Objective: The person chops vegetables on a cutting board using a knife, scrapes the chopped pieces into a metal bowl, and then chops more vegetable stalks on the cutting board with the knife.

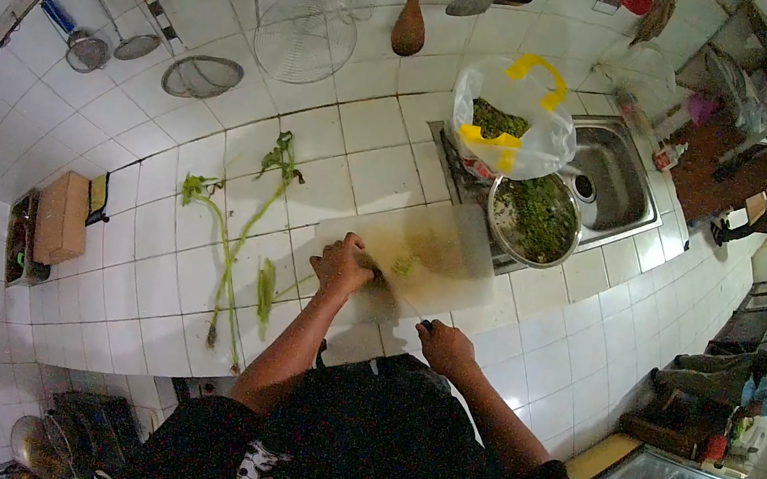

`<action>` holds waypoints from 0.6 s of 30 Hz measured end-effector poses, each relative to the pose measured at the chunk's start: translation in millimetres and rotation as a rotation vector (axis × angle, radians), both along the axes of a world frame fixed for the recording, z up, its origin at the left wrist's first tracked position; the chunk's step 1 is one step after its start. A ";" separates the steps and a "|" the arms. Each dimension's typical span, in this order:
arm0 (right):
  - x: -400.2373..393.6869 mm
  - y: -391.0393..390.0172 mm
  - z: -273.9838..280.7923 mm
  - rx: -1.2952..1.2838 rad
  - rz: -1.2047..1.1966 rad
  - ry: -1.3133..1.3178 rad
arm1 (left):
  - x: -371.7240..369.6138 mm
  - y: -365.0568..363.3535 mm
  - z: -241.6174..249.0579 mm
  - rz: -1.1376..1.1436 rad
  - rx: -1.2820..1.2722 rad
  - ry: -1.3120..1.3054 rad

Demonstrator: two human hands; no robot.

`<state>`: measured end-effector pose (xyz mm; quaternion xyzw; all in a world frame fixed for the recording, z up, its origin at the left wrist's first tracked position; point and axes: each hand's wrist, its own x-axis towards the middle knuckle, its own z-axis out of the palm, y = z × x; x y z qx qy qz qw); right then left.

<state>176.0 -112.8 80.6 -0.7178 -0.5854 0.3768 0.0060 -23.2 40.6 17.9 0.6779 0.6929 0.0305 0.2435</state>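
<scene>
The knife (404, 296) blade was too blurred to trace at frame centre. The right hand (445, 347) hid its handle. The left hand (342, 264) covered the greens (405, 264) it pressed.

A kitchen — tiled counter (142, 290), sink (616, 182), hanging utensils (303, 23).

Countertop (385, 169): white square tiles with dark grout lines. Cutting board (443, 249): pale yellowish-cream, carrying green chopped bits; vegetable stalks (234, 255) alongside are green. Plastic bag (517, 110): clear with yellow handles; metal bowl (534, 219): silver with dark green contents.
</scene>
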 end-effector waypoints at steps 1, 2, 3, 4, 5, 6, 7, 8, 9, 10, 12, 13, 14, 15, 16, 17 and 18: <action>-0.4 -2.0 -5.4 -0.036 0.008 -0.029 | -1.4 2.2 0.1 -0.019 -0.041 0.006; -0.1 -5.9 -11.9 -0.033 0.006 -0.030 | -2.9 2.6 -0.1 -0.022 -0.039 0.004; -0.4 -10.1 -13.4 -0.031 0.004 -0.025 | -3.5 0.6 0.2 -0.043 -0.020 0.015; 0.5 -12.6 -15.6 -0.030 0.000 -0.023 | -2.4 -0.8 0.2 -0.067 -0.002 0.024; 1.6 -15.8 -17.8 -0.034 -0.008 -0.030 | -3.7 -0.7 -0.8 -0.075 -0.006 0.016; -1.0 -17.2 -7.8 -0.016 -0.013 -0.012 | -7.6 0.0 -2.8 -0.073 0.013 -0.046; -2.8 -18.1 -2.3 0.000 -0.016 0.008 | -9.6 -0.1 -5.6 -0.068 0.029 -0.108; -3.4 -19.8 -10.9 -0.006 -0.016 0.002 | -9.4 -0.1 -8.8 -0.067 0.023 -0.114; -5.9 -20.6 -19.3 -0.033 -0.056 -0.020 | -9.0 -0.1 -6.2 -0.063 0.011 -0.117; -6.2 -21.7 -26.8 -0.058 -0.094 -0.042 | -8.6 -0.3 -4.1 -0.057 0.000 -0.120; -5.5 -22.9 -29.7 -0.085 -0.101 -0.034 | -7.8 -2.9 -9.4 -0.063 0.088 -0.102; -7.3 -23.2 -25.6 -0.106 -0.114 -0.021 | -8.1 -5.1 -11.7 -0.075 0.182 -0.078; -8.5 -24.3 -20.5 -0.106 -0.107 -0.020 | -8.3 -5.6 -12.7 -0.068 0.183 -0.076; -9.8 -22.2 -11.5 -0.021 -0.048 0.002 | -7.0 -2.0 -10.1 -0.058 0.118 -0.053; -10.2 -18.6 -6.0 0.066 0.011 0.023 | -4.9 1.7 -5.7 -0.049 0.056 -0.032; -12.3 -14.7 -7.8 0.073 0.017 0.022 | -3.6 2.1 -3.3 -0.043 0.062 -0.033; -17.3 -8.7 -7.3 0.050 -0.051 0.008 | -2.4 1.1 -1.7 -0.048 0.062 -0.007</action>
